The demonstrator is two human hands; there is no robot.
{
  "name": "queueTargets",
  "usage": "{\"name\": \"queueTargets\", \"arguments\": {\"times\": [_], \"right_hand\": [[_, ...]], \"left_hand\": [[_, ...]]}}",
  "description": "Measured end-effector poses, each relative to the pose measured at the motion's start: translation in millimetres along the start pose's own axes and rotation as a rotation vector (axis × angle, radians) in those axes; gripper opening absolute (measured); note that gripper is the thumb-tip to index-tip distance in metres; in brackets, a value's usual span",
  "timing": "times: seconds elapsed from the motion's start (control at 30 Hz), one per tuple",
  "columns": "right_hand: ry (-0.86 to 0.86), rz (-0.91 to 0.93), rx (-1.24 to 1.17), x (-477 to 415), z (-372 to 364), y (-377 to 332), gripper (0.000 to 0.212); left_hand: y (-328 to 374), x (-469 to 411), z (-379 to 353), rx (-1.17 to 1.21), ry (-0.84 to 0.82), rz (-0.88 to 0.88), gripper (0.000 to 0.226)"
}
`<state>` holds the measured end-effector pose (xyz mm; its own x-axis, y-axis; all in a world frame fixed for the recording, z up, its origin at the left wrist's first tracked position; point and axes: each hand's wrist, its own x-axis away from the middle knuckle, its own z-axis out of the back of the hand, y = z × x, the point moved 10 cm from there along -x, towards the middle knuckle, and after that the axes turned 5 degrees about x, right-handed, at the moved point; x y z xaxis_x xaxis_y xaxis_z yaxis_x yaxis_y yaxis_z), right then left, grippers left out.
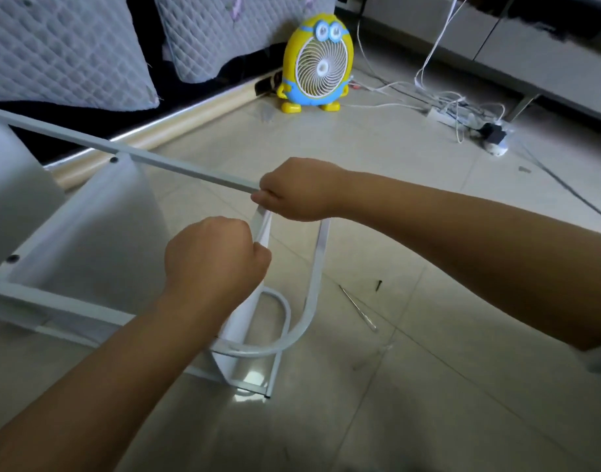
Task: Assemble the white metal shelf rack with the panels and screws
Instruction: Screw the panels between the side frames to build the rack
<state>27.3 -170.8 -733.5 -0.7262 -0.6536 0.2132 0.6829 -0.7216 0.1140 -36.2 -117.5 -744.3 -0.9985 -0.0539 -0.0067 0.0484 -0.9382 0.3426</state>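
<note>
Floor: pale glossy tiles (pixel 428 386) fill the bottom and right of the frame, with a patch of glare at bottom centre.
Rack: the white metal rack (pixel 132 155) lies on its side on those tiles, left and centre, and its long bar slants from the left edge up to mid-frame.
Panels: a shelf panel (pixel 98 226) sits in the frame at left with a black screw head (pixel 114 160) at its corner. An end panel (pixel 239 327) stands upright at centre beside a curved white bar (pixel 312 294).
Right hand: the right hand (pixel 301 189), dead centre, is a tight fist wrapped round the end of the rack's long bar.
Left hand: the left hand (pixel 217 257), just below it, has its fingers curled, gripping the top edge of the end panel.
Loose bits: a black screw (pixel 379 284) and a thin metal tool (pixel 357 308) lie on the tiles right of centre, apart from the rack.
Room: a yellow cartoon fan (pixel 314 63) stands at top centre. A power strip (pixel 444 114) and tangled white cables (pixel 428 56) are at upper right, and quilted cushions (pixel 64 52) at upper left.
</note>
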Motion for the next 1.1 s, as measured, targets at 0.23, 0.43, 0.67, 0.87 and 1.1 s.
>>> {"name": "queueTargets", "arguments": {"times": [0.23,0.43,0.67,0.87,1.1], "right_hand": [[0.387,-0.086,-0.444,52,2,57,0.029],[0.071,-0.417,-0.477,92,-126,113,0.023],[-0.375,-0.693,-0.415,140,-307,115,0.032],[-0.253,-0.815,-0.493,141,-342,98,0.041],[-0.195,-0.890,-0.403,113,-339,107,0.027]], "left_hand": [[10,-1,6,-0.109,0.097,-0.071,0.026],[41,0,12,-0.100,0.216,-0.267,0.022],[73,-2,-13,-0.083,0.175,-0.372,0.059],[66,-6,-25,-0.035,0.057,-0.320,0.074],[67,-5,-25,-0.073,0.071,-0.347,0.079]]}}
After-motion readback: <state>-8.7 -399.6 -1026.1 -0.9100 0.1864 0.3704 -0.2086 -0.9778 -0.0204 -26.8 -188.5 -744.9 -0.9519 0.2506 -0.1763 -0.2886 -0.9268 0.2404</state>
